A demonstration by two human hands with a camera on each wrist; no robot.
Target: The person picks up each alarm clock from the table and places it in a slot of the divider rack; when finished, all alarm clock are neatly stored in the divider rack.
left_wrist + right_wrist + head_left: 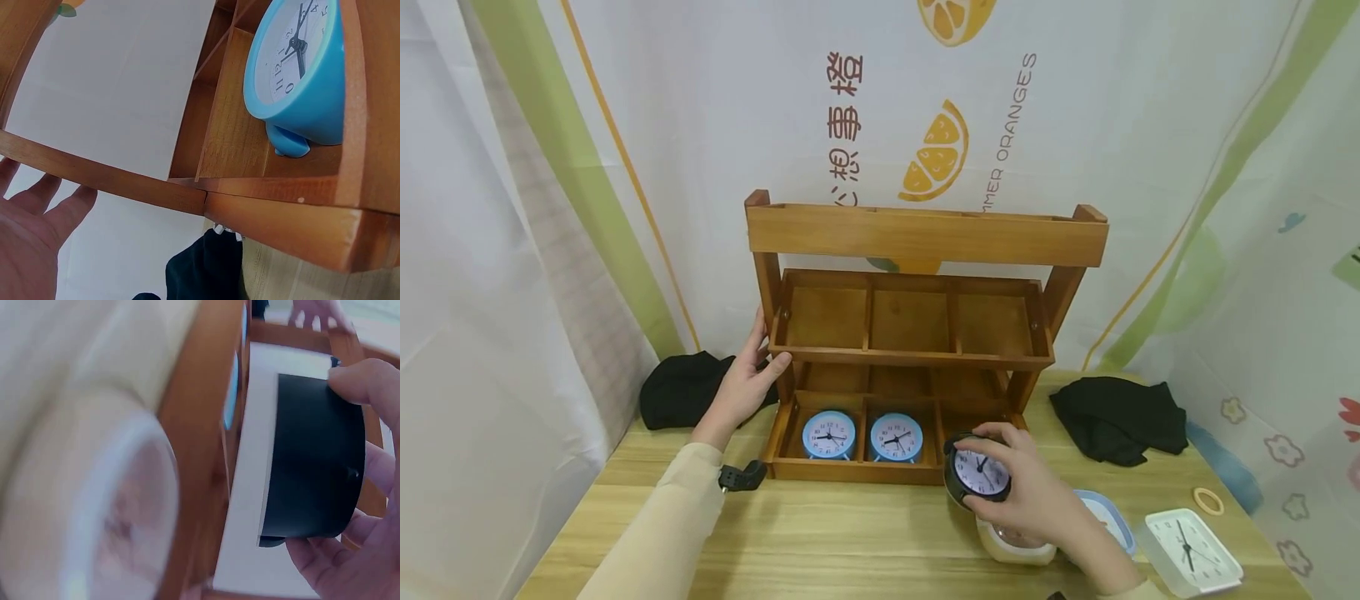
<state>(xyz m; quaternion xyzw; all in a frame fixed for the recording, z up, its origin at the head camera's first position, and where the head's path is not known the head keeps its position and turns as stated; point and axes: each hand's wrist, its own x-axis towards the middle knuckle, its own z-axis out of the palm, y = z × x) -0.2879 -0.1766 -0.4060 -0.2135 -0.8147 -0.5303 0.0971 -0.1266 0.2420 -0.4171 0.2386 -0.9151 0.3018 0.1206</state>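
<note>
The right hand [1033, 493] pinches the black clock [976, 475] at five o'clock on the rack [925, 234]; I'd lift it clear of the front lip [865, 472], left hand [747, 390] spread at eight, steadying.

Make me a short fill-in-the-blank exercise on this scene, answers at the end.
1. The right hand grips a round clock whose casing is coloured ____.
2. The bottom tier of the wooden rack holds two clocks with casings coloured ____.
3. The rack's middle tier has ____ compartments.

Missing words: black; blue; three.
</note>
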